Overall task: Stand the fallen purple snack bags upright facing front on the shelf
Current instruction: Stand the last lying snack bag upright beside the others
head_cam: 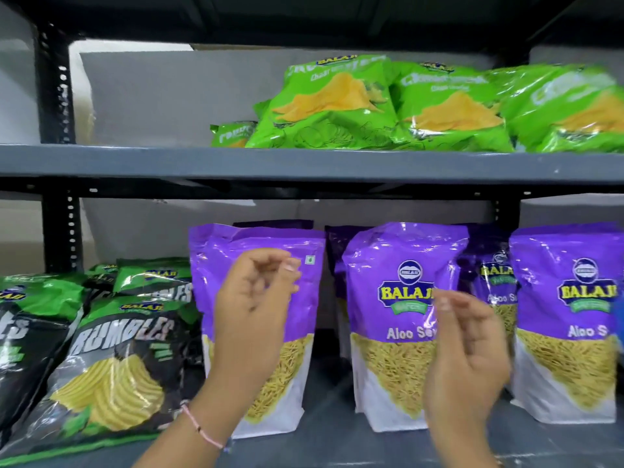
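Three purple snack bags [401,319] stand upright, fronts out, across the lower shelf [337,440], with darker ones tucked behind. Left hand [251,309] and right hand [467,359] float just in front, fingers loosely curled, pinching nothing, both pretty blurry.

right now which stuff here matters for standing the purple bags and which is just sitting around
Job:
left purple bag
middle purple bag
right purple bag
left hand
right hand

Just there:
green bags
black bags
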A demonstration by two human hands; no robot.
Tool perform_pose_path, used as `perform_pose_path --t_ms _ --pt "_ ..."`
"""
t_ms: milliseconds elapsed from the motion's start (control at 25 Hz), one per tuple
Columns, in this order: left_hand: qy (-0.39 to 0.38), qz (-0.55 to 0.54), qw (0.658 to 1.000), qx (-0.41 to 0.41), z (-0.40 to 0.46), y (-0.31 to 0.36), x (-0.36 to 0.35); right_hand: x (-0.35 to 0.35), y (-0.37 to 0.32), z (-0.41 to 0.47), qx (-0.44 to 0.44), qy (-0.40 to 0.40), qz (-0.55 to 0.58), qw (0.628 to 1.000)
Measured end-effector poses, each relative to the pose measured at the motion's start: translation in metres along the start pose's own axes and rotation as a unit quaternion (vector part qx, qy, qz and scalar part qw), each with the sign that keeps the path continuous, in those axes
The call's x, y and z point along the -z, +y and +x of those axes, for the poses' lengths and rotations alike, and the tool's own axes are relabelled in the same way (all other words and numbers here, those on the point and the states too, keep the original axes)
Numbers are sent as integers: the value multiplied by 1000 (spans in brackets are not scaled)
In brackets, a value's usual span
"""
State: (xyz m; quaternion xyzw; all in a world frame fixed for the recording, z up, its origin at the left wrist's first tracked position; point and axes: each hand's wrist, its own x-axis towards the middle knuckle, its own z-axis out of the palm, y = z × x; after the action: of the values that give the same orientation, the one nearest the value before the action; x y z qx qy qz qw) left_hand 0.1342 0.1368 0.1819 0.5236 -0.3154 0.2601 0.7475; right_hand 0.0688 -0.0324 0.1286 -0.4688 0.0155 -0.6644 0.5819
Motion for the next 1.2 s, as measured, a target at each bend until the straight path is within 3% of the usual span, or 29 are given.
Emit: perform_pose_path --t_ms 120,200,280,360,520,720,840,920,960,1000,1080,1200 --pt "-104 38 988 105 11 -11 -52 23 5 85 -94 18 -43 995" --pt "-120 41 978 165 32 -26 -73 25 10 122 -183 -64 -31 981" --pt "-111 71 976 172 48 -37 -81 21 15 143 -225 -132 -15 965" --pt "-91 52 974 202 56 -47 -85 17 21 155 -209 -146 -13 967" --pt "-44 5 969 244 61 -58 -86 7 28 164 -117 -99 -31 988" --pt "23 100 986 130 50 -53 -97 18 32 166 -52 -119 -99 987" --pt "86 154 982 -70 21 -34 -107 54 14 158 18 -117 -124 985" --pt "95 162 959 -214 -8 -23 -122 86 -4 159 114 -45 -120 985" --pt "61 146 958 -239 -22 -23 -137 106 -6 168 142 3 -119 983" --pt "12 120 968 -221 -36 -21 -155 125 -4 183 147 44 -133 979" --pt "-113 64 988 -83 -59 -23 -198 157 10 218 104 81 -193 972" --pt "-233 -24 964 128 -77 -57 -264 195 40 247 -81 25 -130 988"
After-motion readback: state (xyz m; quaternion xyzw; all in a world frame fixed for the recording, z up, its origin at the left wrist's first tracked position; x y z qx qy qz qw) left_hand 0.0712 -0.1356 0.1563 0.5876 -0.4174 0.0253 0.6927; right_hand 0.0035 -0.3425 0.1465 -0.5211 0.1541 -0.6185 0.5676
